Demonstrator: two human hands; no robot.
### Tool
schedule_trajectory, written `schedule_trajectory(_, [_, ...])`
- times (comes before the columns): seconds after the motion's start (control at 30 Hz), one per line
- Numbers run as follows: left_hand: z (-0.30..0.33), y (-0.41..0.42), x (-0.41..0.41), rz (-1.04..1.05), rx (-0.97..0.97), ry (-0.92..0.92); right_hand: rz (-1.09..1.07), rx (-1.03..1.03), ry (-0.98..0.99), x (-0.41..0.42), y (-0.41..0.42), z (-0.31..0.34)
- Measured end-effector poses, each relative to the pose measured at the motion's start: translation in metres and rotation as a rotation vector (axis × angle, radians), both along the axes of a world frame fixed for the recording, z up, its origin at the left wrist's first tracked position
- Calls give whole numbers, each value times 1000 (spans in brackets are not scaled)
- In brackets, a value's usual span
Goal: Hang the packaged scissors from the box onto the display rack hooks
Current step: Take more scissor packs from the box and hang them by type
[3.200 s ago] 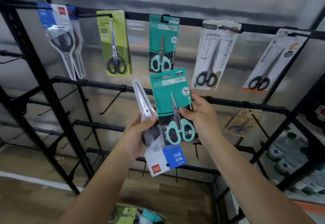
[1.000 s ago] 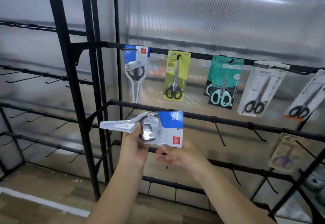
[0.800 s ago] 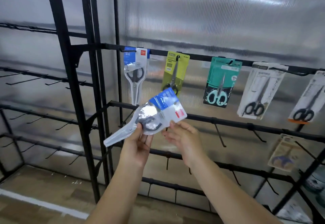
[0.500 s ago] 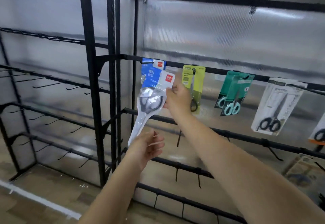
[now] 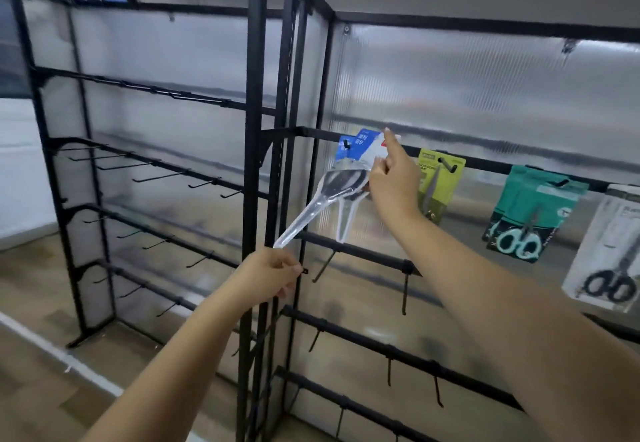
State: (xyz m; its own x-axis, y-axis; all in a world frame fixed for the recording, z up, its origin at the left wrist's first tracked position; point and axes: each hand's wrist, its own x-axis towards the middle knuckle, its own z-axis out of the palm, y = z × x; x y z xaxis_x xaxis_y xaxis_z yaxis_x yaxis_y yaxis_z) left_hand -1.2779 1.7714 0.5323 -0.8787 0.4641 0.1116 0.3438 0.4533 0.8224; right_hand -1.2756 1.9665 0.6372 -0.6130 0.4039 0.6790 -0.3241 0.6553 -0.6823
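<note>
The right hand (image 5: 389,178) pinches the blue-and-white card header of a clear plastic blister pack of scissors (image 5: 341,183) between thumb and curled fingers, with the index finger stretched up over the top edge of the card. That pack sits tilted at the leftmost black hook (image 5: 345,144) of the top rail, its transparent pointed tip slanting down and to the left. A second pack of the same kind (image 5: 346,223) hangs straight down just behind it on the same hook. The left hand (image 5: 268,277) sits lower, its fingertips drawn together at the clear tip of the tilted pack; whether they actually grip it cannot be made out. Around them stands the black metal display rack (image 5: 254,164) with frosted ribbed back panels. Further right on the same rail hang a yellow-green carded pair of scissors (image 5: 438,178), two teal carded pairs with mint handles (image 5: 530,213), and a white carded pair with black handles (image 5: 609,258).
</note>
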Motion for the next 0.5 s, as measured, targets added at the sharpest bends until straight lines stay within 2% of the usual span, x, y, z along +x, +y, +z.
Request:
schedule_trajectory(0.2, [-15,7,-12,-171,-418,183,12,174,-1,12,1,-15])
schedule_trajectory(0.37, [-14,14,-23,-330,-597,183,61,257,9,16,-3,-12])
schedule_trajectory(0.5, [-12,15,-33,-361,-626,217,63,278,-11,15,-8,-4])
